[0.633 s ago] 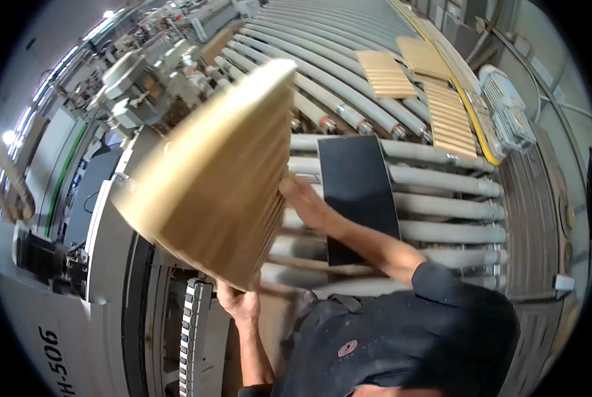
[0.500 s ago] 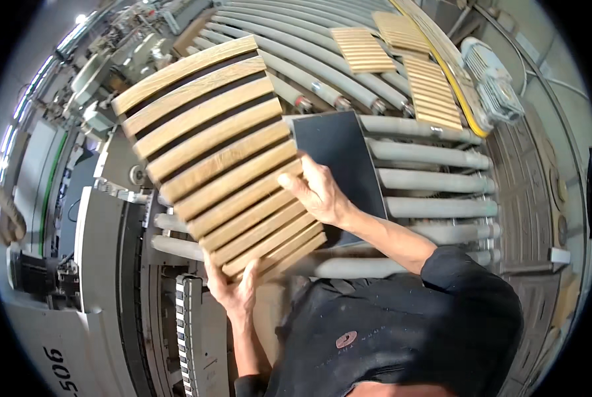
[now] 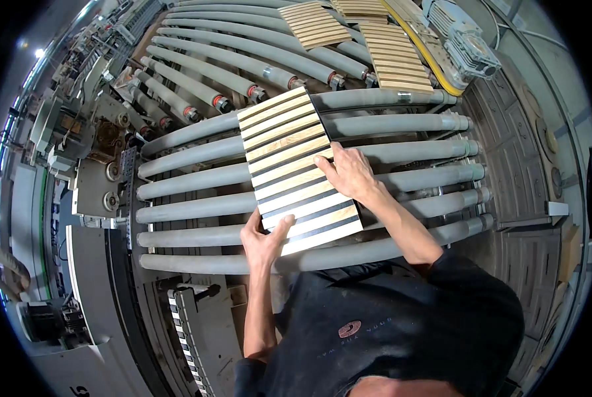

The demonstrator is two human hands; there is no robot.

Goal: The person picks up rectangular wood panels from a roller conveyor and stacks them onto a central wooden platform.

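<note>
Slatted wood panel (image 3: 289,155) swung R & down vs 0.5 s ago, now slats-up over roller conveyor (image 3: 196,208); reads as positioning, not carrying. Black board seen then now mostly hidden, prob. beneath. L hand (image 3: 263,243) at panel's 7 o'clock: gripping edge by nr corner, thumb on top. Panel's btwn hands, long axis approx 11–5; can't tell if fully down. R hand (image 3: 352,173) at its 3: pinching edge, thumb on slats. More slatted panels (image 3: 395,56) at 1, gearmotor (image 3: 471,53) at 2.
</note>
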